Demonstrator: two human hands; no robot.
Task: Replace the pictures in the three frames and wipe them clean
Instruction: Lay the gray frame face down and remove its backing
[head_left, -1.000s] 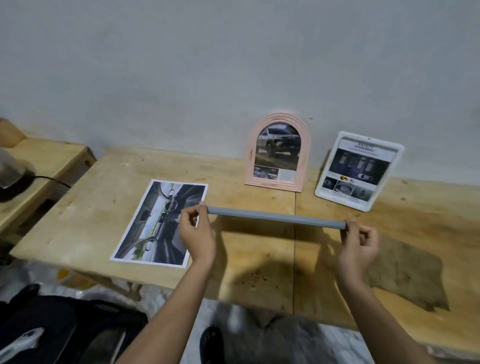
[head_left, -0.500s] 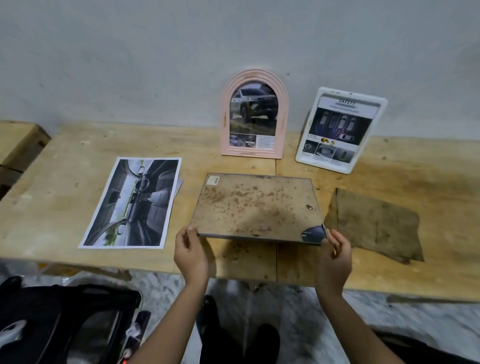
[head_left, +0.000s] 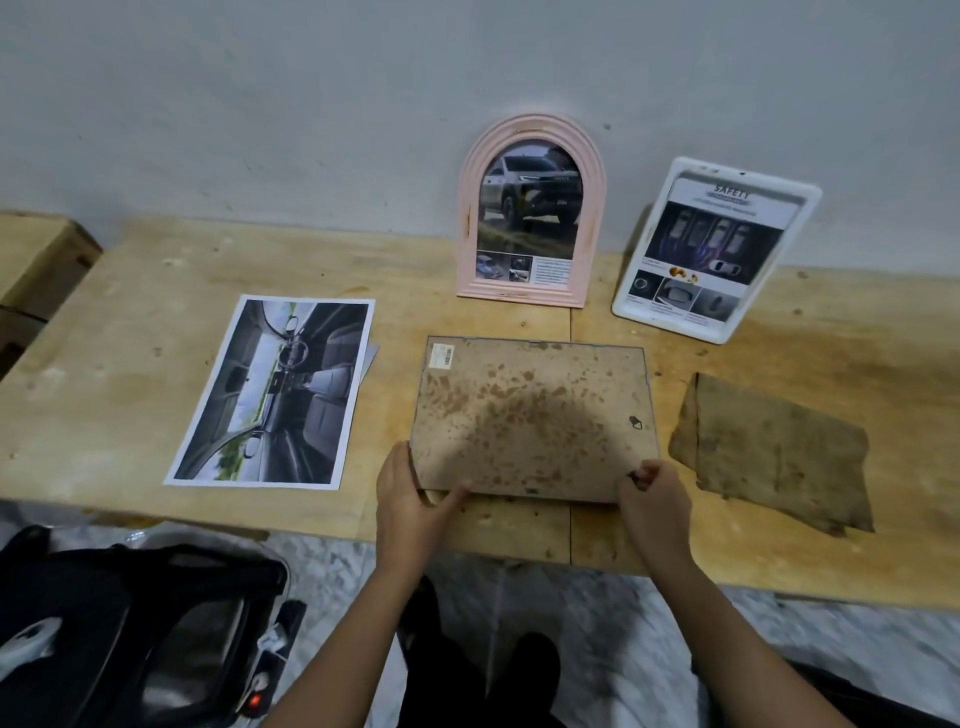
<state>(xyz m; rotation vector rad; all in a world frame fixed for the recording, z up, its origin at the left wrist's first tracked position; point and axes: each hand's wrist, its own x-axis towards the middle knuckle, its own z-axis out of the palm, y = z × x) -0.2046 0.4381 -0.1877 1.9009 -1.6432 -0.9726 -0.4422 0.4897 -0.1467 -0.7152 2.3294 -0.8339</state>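
Note:
A rectangular frame (head_left: 535, 415) lies face down on the wooden table (head_left: 130, 364), its stained brown backing board up. My left hand (head_left: 413, 501) grips its near left corner, thumb on the backing. My right hand (head_left: 652, 499) pinches the near right corner. A car-interior print (head_left: 275, 392) lies flat to the left, with another sheet's edge showing under it. A pink arched frame (head_left: 532, 213) with a car picture and a white frame (head_left: 714, 249) with a safety sheet lean against the wall. A brown cloth (head_left: 774, 452) lies to the right.
A second wooden surface (head_left: 36, 254) stands at the far left. Below the table's front edge are a dark bag (head_left: 140, 623) on the left and the marbled floor. The grey wall runs right behind the table.
The frame, held edge-on in the air a second ago, has been turned face down and laid on the table. Both hands have shifted to its near corners.

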